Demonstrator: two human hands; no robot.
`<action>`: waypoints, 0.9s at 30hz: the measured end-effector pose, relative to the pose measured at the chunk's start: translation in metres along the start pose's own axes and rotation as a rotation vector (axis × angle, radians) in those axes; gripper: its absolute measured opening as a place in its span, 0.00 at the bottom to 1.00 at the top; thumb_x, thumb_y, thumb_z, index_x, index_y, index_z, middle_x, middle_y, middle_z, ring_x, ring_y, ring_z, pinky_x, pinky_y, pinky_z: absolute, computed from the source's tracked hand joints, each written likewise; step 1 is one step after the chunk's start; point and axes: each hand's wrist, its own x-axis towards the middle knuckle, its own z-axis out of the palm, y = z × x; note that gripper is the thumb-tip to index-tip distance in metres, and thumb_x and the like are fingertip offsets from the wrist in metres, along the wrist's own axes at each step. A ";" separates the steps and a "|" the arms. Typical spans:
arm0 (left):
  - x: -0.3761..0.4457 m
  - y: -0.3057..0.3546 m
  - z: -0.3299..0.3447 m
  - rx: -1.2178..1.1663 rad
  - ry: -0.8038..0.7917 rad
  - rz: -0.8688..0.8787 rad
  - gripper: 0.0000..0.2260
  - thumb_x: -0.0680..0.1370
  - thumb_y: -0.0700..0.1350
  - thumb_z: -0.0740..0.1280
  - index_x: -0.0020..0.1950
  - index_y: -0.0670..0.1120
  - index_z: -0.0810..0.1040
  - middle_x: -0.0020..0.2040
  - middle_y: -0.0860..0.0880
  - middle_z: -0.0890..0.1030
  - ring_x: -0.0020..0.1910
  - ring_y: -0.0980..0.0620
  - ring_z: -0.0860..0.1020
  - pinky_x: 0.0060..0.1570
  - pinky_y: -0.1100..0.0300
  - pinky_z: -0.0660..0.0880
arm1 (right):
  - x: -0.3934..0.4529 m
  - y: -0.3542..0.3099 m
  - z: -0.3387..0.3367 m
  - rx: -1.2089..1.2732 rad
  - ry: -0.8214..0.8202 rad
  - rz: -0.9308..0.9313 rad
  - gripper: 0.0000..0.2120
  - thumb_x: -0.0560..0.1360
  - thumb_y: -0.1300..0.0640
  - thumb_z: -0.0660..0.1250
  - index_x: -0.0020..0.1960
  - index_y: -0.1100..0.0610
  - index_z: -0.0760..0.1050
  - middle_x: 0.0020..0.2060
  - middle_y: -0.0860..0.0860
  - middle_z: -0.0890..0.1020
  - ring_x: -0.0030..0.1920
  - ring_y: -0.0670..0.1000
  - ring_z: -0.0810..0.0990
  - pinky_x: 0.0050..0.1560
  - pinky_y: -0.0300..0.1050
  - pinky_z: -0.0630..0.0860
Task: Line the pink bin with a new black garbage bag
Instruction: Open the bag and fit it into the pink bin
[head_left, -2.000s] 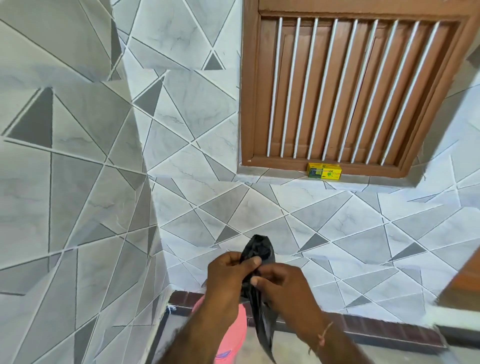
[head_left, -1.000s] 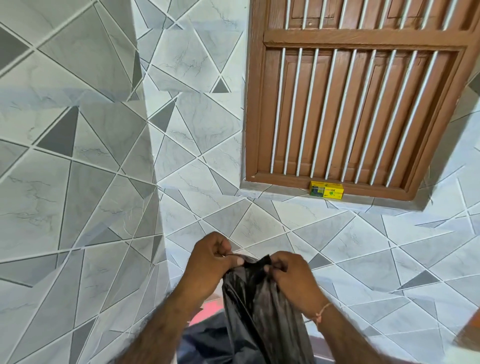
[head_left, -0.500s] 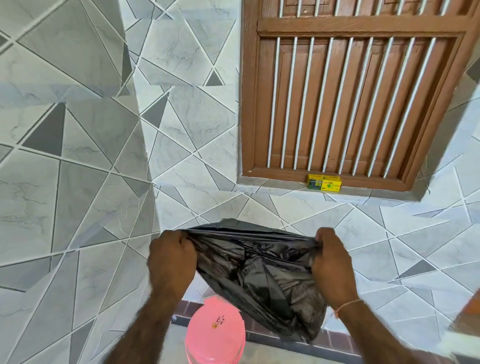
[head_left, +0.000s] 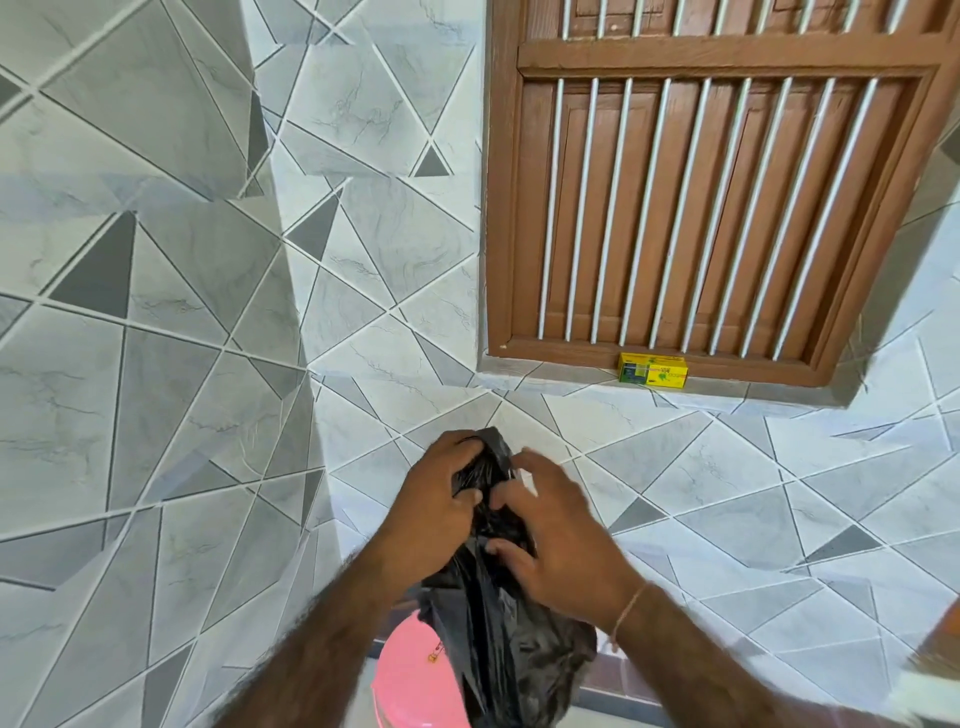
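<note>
From the head camera, both forearms reached forward and met in front of a tiled wall. The left hand (head_left: 436, 512) was closed around the gathered top of the black garbage bag (head_left: 498, 644), its grip clamped on the bunched plastic, with a tuft of the bag poking up above the knuckles. The right hand (head_left: 558, 540) pressed against the same bunch from the other side: its thumb and lower fingers pinched the plastic, while the upper fingers stood loosely spread (motion blur softened them). A thin thread bracelet (head_left: 628, 613) circled the right wrist.

Below the hands the rest of the bag hung down, crumpled and glossy, in front of the pink bin (head_left: 410, 680). The bin sat low at the bottom edge of the view, partly covered by the hanging plastic; whether the bag touched its rim could not be told.

Behind them the tiled wall (head_left: 208, 312) showed grey and white triangles. A brown wooden window (head_left: 701, 208) with pale vertical bars filled the upper right, and a small yellow box (head_left: 653, 369) rested on its sill.
</note>
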 end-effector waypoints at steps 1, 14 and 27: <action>0.000 0.003 -0.003 -0.030 -0.005 0.020 0.23 0.73 0.29 0.63 0.65 0.47 0.75 0.63 0.54 0.74 0.58 0.68 0.71 0.59 0.81 0.61 | 0.004 -0.001 0.004 0.029 -0.050 0.015 0.13 0.72 0.46 0.58 0.55 0.47 0.69 0.66 0.53 0.67 0.63 0.56 0.71 0.61 0.47 0.71; -0.025 -0.031 -0.024 0.956 -0.153 -0.157 0.12 0.77 0.40 0.64 0.59 0.45 0.78 0.60 0.46 0.73 0.59 0.45 0.73 0.55 0.51 0.76 | 0.007 0.044 -0.016 -0.535 -0.024 0.520 0.16 0.76 0.46 0.58 0.49 0.57 0.78 0.48 0.54 0.80 0.53 0.58 0.79 0.46 0.48 0.76; -0.030 -0.095 -0.003 0.129 -0.047 -0.587 0.28 0.64 0.47 0.73 0.63 0.49 0.74 0.57 0.46 0.82 0.56 0.43 0.80 0.60 0.50 0.76 | -0.018 0.073 -0.022 -0.622 -0.255 0.472 0.12 0.78 0.56 0.60 0.60 0.53 0.72 0.57 0.56 0.74 0.51 0.59 0.82 0.52 0.53 0.79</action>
